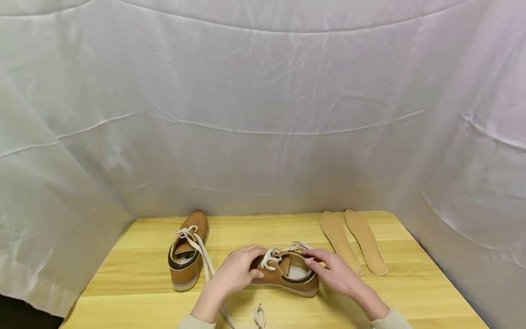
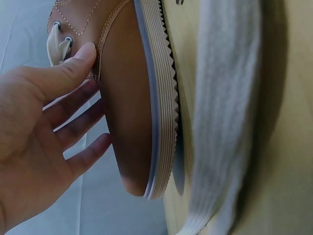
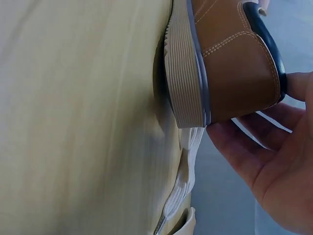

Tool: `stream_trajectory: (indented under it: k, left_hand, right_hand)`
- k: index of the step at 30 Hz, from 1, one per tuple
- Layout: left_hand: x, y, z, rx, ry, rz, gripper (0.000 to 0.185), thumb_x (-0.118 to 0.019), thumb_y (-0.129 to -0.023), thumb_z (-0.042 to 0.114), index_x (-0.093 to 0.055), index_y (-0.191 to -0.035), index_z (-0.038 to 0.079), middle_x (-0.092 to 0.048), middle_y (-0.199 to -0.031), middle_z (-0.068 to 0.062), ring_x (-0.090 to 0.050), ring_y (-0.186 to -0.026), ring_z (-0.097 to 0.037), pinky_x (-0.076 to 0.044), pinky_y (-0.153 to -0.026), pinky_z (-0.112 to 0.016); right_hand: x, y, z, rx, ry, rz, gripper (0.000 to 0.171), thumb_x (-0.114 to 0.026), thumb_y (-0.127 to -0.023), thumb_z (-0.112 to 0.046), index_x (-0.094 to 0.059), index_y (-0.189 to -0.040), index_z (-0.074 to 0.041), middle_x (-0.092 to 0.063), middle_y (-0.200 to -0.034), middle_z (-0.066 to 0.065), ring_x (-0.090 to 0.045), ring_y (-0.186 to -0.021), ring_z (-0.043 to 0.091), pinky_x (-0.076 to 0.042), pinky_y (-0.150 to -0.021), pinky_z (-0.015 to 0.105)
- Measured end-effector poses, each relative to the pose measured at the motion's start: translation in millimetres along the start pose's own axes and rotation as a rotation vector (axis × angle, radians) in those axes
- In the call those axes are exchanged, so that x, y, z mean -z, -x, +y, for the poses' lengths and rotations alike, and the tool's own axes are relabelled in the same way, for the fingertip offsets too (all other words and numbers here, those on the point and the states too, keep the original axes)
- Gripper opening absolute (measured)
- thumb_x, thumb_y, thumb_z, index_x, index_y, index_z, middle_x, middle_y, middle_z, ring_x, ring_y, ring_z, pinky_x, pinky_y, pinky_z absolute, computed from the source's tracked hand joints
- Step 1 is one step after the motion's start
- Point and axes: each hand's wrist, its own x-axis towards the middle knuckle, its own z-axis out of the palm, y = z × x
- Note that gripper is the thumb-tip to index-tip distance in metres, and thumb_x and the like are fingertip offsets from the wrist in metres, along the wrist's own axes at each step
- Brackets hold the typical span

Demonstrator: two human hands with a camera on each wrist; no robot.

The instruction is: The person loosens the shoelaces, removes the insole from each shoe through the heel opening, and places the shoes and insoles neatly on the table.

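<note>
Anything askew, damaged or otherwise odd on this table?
No damage or spills. Both insoles lie outside the shoes, at the table's far right. Loose laces trail from the far shoe. The left hand and right hand hold the near shoe.

Wooden table (image 1: 411, 292) with two shoes (image 1: 186, 256), two insoles (image 1: 353, 242).

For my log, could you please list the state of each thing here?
Near shoe: on its sole, laces loose, held at both ends.
Far shoe: upright, laces untied, untouched.
Insoles: outside the shoes, flat, side by side.
Left hand: grips the toe.
Right hand: holds the heel.
</note>
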Motion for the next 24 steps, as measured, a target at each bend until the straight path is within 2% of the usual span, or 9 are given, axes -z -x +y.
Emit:
stream_trajectory:
  k: [4,8,11,15,18,22,24]
  left_hand:
    - [2.6,-0.4,-4.1,0.005,-0.011,0.033,0.051,-0.082,-0.088,0.021,-0.066,-0.136,0.013,-0.066,-0.137,0.000,-0.062,-0.127,-0.028,-0.049,-0.109,-0.051]
    - [3.0,2.0,-5.7,0.045,-0.027,0.086,0.049,-0.083,-0.088,0.018,-0.066,-0.134,0.014,-0.065,-0.131,0.000,-0.063,-0.121,-0.025,-0.052,-0.104,-0.049]
    - [2.1,6.5,-4.0,0.103,-0.013,0.129,0.044,-0.083,-0.088,0.016,-0.067,-0.130,0.014,-0.063,-0.119,0.002,-0.064,-0.104,-0.017,-0.058,-0.088,-0.039]
    - [1.9,14.0,0.0,0.186,0.096,0.164,0.032,-0.080,-0.091,0.018,-0.068,-0.120,0.014,-0.058,-0.106,0.006,-0.058,-0.089,-0.009,-0.054,-0.074,-0.026]
    - [3.6,20.2,2.1,0.212,0.186,0.160,0.029,-0.078,-0.093,0.023,-0.066,-0.118,0.014,-0.058,-0.105,0.007,-0.059,-0.093,-0.009,-0.054,-0.078,-0.027]
    - [6.2,29.0,2.8,0.217,0.252,0.129,0.033,-0.075,-0.096,0.031,-0.064,-0.122,0.013,-0.061,-0.111,0.007,-0.063,-0.101,-0.014,-0.056,-0.086,-0.033]
    - [6.8,32.9,2.4,0.210,0.278,0.115,0.033,-0.073,-0.097,0.033,-0.064,-0.122,0.013,-0.062,-0.115,0.004,-0.065,-0.104,-0.017,-0.057,-0.090,-0.037]
  right_hand:
    - [-3,4,-7,-0.055,-0.037,-0.009,0.044,-0.060,-0.106,-0.035,-0.066,-0.136,-0.004,-0.064,-0.139,0.018,-0.068,-0.113,0.034,-0.058,-0.094,0.047]
    - [-7,8,-14,-0.105,-0.069,0.005,0.044,-0.063,-0.104,-0.038,-0.067,-0.136,-0.008,-0.066,-0.138,0.014,-0.068,-0.112,0.031,-0.058,-0.093,0.040]
    - [-10,11,-19,-0.134,-0.106,0.008,0.045,-0.065,-0.103,-0.038,-0.067,-0.137,-0.008,-0.067,-0.136,0.014,-0.069,-0.111,0.031,-0.057,-0.090,0.032]
    - [-15,13,-25,-0.145,-0.172,-0.028,0.052,-0.065,-0.103,-0.038,-0.063,-0.141,-0.003,-0.064,-0.139,0.020,-0.069,-0.113,0.031,-0.057,-0.090,0.027]
    - [-22,13,-29,-0.143,-0.265,-0.081,0.057,-0.064,-0.104,-0.035,-0.055,-0.146,0.002,-0.058,-0.143,0.027,-0.069,-0.111,0.029,-0.060,-0.086,0.028]
    - [-31,12,-35,-0.146,-0.379,-0.133,0.061,-0.064,-0.105,-0.030,-0.048,-0.150,0.006,-0.053,-0.144,0.035,-0.072,-0.099,0.022,-0.064,-0.075,0.033]
    - [-35,12,-38,-0.145,-0.387,-0.141,0.062,-0.064,-0.104,-0.031,-0.047,-0.152,0.005,-0.051,-0.145,0.035,-0.071,-0.097,0.019,-0.064,-0.073,0.034]
